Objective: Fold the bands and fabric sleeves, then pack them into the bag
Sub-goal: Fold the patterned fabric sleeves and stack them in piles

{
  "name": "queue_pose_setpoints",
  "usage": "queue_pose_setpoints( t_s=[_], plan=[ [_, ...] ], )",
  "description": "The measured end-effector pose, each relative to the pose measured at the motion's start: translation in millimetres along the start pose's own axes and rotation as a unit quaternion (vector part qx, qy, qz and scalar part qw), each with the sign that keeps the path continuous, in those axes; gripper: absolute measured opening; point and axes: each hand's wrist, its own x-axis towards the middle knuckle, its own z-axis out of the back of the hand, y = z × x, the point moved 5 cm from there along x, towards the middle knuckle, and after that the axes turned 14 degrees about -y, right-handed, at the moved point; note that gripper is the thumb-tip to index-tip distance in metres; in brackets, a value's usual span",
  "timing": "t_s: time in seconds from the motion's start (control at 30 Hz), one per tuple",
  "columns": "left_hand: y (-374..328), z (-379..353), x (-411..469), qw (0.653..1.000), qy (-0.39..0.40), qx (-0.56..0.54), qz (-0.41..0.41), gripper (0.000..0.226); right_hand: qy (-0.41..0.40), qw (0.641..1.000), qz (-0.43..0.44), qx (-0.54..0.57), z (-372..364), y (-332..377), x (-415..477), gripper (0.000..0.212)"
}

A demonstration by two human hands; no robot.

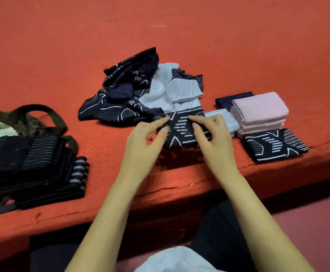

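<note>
Sleeve [181, 131] pinched by left hand [144, 143], right hand [213, 139]; pile [140, 91] behind perhaps touching.

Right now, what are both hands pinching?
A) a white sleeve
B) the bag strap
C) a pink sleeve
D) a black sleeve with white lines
D: the left hand and the right hand both pinch the black sleeve with white lines, just in front of the unfolded pile.
</note>
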Motion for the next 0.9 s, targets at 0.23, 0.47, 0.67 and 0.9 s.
queue_pose_setpoints(
  t_s=[0.23, 0.47, 0.67, 0.9],
  plan=[
    [-50.9, -100.6, -30.8, 0.989, 0.129, -0.064, 0.017, 0.031, -0.092, 0.993, -0.04, -0.055, 111.4, -51.5, 6.7, 0.022],
    [-78.8, -173.4, -56.9, 0.986, 0.158, -0.056, -0.01, 0.038, -0.124, 0.984, -0.058, -0.117, 172.9, -94.0, 17.8, 0.022],
    [-61.5, -198.6, -60.7, 0.99, 0.138, -0.021, -0.007, 0.041, -0.102, 0.984, -0.062, -0.129, 170.4, -119.8, 27.3, 0.023],
    [-56.3, -204.7, -61.4, 0.996, 0.093, -0.002, -0.012, 0.039, -0.086, 0.984, -0.07, -0.138, 163.4, -136.9, 31.2, 0.024]
  ],
)
